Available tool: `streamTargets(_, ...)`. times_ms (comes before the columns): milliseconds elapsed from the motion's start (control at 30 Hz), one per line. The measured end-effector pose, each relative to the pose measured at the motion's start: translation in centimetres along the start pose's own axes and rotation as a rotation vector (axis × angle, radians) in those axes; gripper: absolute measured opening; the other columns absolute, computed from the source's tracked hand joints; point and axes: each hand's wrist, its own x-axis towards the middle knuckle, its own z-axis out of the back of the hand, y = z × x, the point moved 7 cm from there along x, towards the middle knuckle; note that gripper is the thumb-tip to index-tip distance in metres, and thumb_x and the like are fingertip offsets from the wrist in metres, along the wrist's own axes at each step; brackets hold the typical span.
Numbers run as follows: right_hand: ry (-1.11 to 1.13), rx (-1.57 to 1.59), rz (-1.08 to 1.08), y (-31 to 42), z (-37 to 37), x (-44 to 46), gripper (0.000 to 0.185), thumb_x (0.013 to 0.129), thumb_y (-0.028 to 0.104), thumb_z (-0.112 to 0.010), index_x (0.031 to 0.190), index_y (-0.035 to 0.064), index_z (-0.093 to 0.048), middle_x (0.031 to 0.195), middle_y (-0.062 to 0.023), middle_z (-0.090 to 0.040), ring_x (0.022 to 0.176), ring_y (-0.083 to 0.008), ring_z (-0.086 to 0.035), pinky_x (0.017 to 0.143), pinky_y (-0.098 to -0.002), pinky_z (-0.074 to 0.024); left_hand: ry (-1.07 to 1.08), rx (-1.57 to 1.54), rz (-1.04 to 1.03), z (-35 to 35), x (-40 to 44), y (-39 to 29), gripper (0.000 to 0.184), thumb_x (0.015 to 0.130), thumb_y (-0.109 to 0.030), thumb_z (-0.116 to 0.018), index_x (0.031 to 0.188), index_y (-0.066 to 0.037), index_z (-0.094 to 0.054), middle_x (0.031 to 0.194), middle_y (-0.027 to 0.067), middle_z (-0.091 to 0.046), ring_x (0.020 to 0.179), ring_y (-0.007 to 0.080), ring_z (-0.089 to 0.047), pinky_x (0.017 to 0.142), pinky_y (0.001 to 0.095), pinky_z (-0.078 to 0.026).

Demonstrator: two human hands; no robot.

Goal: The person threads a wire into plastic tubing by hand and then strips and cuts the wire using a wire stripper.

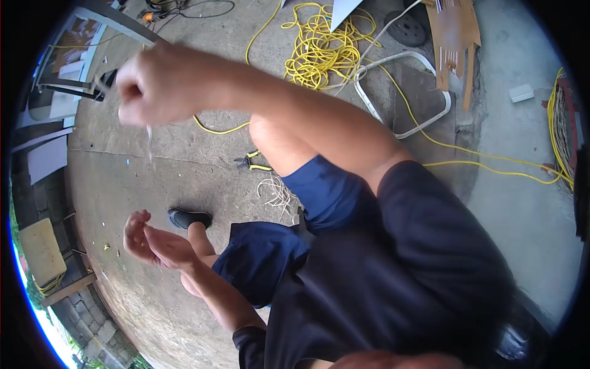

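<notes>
My right hand (157, 86) is raised at the upper left, blurred by motion and closed in a fist. A thin whitish strand (149, 142) hangs below it, smeared, and seems to come from the fist. Lower down, my left hand (158, 243) is held palm inward with curved fingers, thumb apart, and nothing visible in it. Yellow-handled pliers (251, 162) lie spread on the concrete near my knee. Beside them is a small heap of white wire offcuts (276, 194).
A tangle of yellow cable (322, 49) lies on the floor, near a white loop frame (399, 129) and a dark round disc (407, 29). Yellow lines run right to a cable coil (560, 135). A metal frame (117, 21) stands upper left; a black shoe (189, 218) rests below.
</notes>
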Motion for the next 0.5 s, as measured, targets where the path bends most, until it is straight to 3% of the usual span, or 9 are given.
streamTargets(67, -0.031, 0.113, -0.005, -2.7, 5.3, -3.3, 0.027, 0.086, 0.028, -0.063, 0.082, 0.0020, -0.069, 0.066, -0.0067, -0.066, 0.058, -0.0149, -0.060, 0.059, -0.0340, -0.0493, 0.511, 0.223, -0.242, -6.0, -0.3, -8.6, 0.006, 0.085, 0.000, -0.052, 0.088, -0.005, -0.051, 0.091, 0.0132, -0.064, 0.080, 0.0220, -0.062, 0.069, 0.0371, -0.048)
streamTargets(100, -0.059, 0.140, -0.107, -4.9, 7.8, -5.4, 0.017, 0.088, 0.017, -0.059, 0.081, 0.0020, -0.063, 0.068, -0.0018, -0.061, 0.061, -0.0089, -0.055, 0.057, -0.0290, -0.0452, 0.551, 0.211, -0.357, -9.7, -1.0, -12.7, 0.014, 0.071, -0.001, -0.056, 0.079, -0.007, -0.047, 0.082, 0.0110, -0.064, 0.066, 0.0198, -0.059, 0.058, 0.0349, -0.044)
streamTargets(133, -0.078, 0.162, -0.200, -7.4, 10.1, -7.0, 0.013, 0.091, 0.006, -0.055, 0.079, 0.0019, -0.057, 0.070, 0.0032, -0.056, 0.064, -0.0028, -0.050, 0.054, -0.0240, -0.0410, 0.690, 0.104, -0.385, -12.6, -1.1, -16.3, 0.014, 0.079, 0.006, -0.057, 0.077, -0.006, -0.050, 0.080, 0.0134, -0.065, 0.064, 0.0238, -0.058, 0.065, 0.0379, -0.048)
streamTargets(167, -0.060, 0.187, -0.301, -11.3, 10.8, -9.6, 0.014, 0.093, 0.005, -0.051, 0.082, 0.0005, -0.058, 0.072, 0.0003, -0.058, 0.063, -0.0053, -0.054, 0.055, -0.0235, -0.0449, 0.713, -0.006, -0.372, -14.2, -1.8, -17.7, 0.011, 0.074, -0.006, -0.063, 0.081, -0.009, -0.055, 0.080, 0.0113, -0.066, 0.059, 0.0246, -0.056, 0.069, 0.0428, -0.050)
streamTargets(200, -0.037, 0.168, -0.266, -15.4, 11.5, -12.6, 0.019, 0.094, 0.015, -0.057, 0.081, 0.0030, -0.061, 0.070, 0.0008, -0.056, 0.068, -0.0073, -0.054, 0.063, -0.0250, -0.0438, 0.785, 0.036, -0.239, -14.9, -2.1, -18.2, 0.013, 0.074, -0.015, -0.064, 0.085, -0.010, -0.058, 0.078, 0.0098, -0.065, 0.061, 0.0238, -0.055, 0.075, 0.0469, -0.051)
streamTargets(300, -0.048, -0.002, -0.647, -24.9, 12.8, -23.4, 0.016, 0.094, 0.012, -0.055, 0.081, 0.0037, -0.059, 0.075, -0.0006, -0.060, 0.072, -0.0072, -0.055, 0.067, -0.0241, -0.0436, 0.835, 0.181, 0.166, -17.5, -1.2, -19.9, 0.031, 0.075, -0.038, -0.061, 0.096, -0.016, -0.066, 0.071, 0.0067, -0.060, 0.067, 0.0215, -0.051, 0.093, 0.0579, -0.050)
streamTargets(367, -0.081, 0.005, -0.783, -28.9, 12.7, -30.2, 0.016, 0.094, 0.012, -0.055, 0.081, 0.0034, -0.059, 0.074, -0.0005, -0.060, 0.071, -0.0073, -0.055, 0.066, -0.0244, -0.0440, 0.881, 0.176, 0.228, -19.1, -2.3, -18.3, 0.027, 0.075, -0.033, -0.061, 0.097, -0.019, -0.068, 0.073, 0.0058, -0.057, 0.071, 0.0223, -0.049, 0.096, 0.0618, -0.049)
streamTargets(433, -0.102, -0.086, -0.987, -32.3, 12.3, -36.8, 0.015, 0.092, 0.013, -0.057, 0.081, 0.0032, -0.061, 0.071, -0.0011, -0.062, 0.066, -0.0080, -0.057, 0.062, -0.0257, -0.0449, 0.614, -0.098, -0.154, -19.5, -3.1, -17.0, 0.042, 0.084, -0.045, -0.056, 0.076, -0.007, -0.070, 0.063, 0.0057, -0.062, 0.056, 0.0172, -0.049, 0.051, 0.0274, -0.038)
streamTargets(500, -0.082, -0.124, -1.068, -34.2, 11.6, -41.0, 0.017, 0.090, 0.015, -0.058, 0.079, 0.0028, -0.062, 0.069, -0.0018, -0.062, 0.063, -0.0091, -0.057, 0.060, -0.0267, -0.0453, 0.671, -0.082, -0.126, -19.9, -3.1, -16.9, 0.039, 0.084, -0.044, -0.056, 0.078, -0.008, -0.070, 0.064, 0.0056, -0.062, 0.057, 0.0175, -0.049, 0.054, 0.0296, -0.039)
